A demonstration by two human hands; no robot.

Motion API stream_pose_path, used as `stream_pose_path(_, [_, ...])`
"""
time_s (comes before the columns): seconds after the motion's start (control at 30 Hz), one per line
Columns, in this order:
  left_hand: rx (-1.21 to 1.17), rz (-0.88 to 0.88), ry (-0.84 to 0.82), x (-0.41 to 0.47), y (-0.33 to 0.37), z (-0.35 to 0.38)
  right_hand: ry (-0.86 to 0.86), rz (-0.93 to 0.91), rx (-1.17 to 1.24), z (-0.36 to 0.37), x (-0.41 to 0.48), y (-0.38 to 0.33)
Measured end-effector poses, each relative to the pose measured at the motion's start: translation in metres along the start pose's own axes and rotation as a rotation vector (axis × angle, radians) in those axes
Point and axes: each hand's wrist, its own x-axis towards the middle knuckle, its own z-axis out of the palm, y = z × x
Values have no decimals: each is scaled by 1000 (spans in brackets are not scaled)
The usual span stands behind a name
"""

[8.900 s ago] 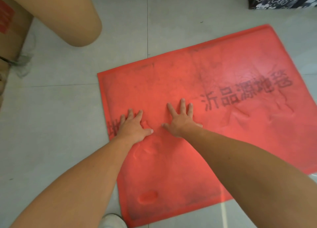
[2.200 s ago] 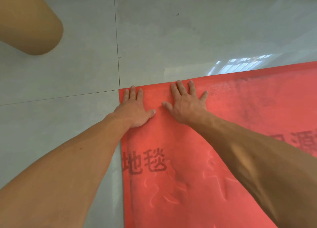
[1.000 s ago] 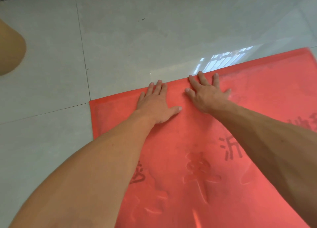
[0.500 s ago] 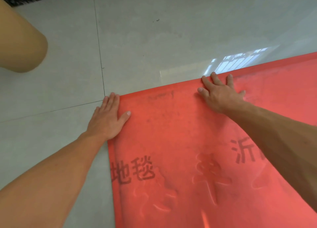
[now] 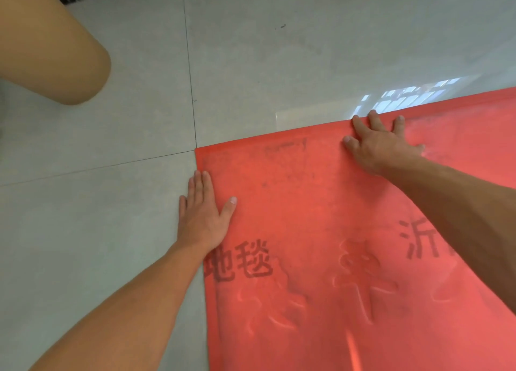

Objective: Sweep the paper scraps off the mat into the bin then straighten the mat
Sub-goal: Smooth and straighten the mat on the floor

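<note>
A thin red mat printed with dark characters lies flat on the pale grey tiled floor. Its near-left corner sits right at the crossing of two dark grout lines. No paper scraps show on the part of the mat in view, and no bin is in the frame, so the sweeping looks done and the straightening is the step in hand.

The person's left hand lies flat across the mat's left edge, fingers straight and together, the thumb on the red surface and the outer fingers on or just over the tile. The right hand is spread flat at the far edge, fingertips reaching the border. Neither hand grips anything; both press with extended fingers.

The mat appears light and limp. Shallow creases and embossed ridges run through its surface, and it lies close to the floor with almost no thickness at the border. The glossy tile beneath probably lets it slide easily. Flat palms near the edges suit it better than a pinch, since lifting a corner would likely buckle the sheet, while pressing and dragging moves it whole.

A tan rounded shape at the upper left may be the person's knee, though the view cuts it off.
</note>
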Motion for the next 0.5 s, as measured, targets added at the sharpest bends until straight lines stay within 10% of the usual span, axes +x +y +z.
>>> stream_pose_path(0.27, [-7,-87,-53,-17,5,9,90,78,91,15,-13,-59])
stream_pose_path(0.5, [-21,-79,-94,-16,5,3,-127,-422,-7,66,-100,-175])
